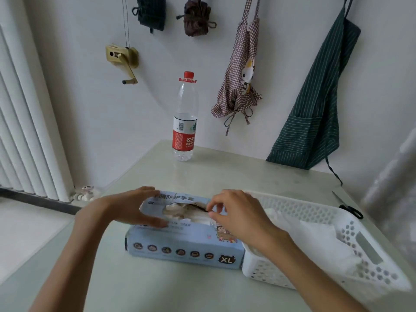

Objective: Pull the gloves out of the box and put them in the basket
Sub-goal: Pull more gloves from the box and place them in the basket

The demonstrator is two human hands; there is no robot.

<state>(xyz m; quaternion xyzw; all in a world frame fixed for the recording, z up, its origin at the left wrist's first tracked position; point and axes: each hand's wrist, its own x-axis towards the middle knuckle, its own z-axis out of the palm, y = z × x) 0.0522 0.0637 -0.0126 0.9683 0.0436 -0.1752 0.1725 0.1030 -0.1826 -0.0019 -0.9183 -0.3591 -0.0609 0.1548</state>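
— Gloves (180,212), where are they?
— Crumpled and whitish, bulging from the torn top slot of the pale-blue box (184,244) near the table's (157,284) front edge.
— And the hands?
— Left hand (132,208) clasps the box's left end, thumb on top. Right hand (236,212) pinches at the slot's right edge, fingers curled.
— The basket (369,246)?
— White, touching the box's right end, holding pale sheets.

Soft even daylight, faint shadows; wide-angle bending at edges, right edge blurred.
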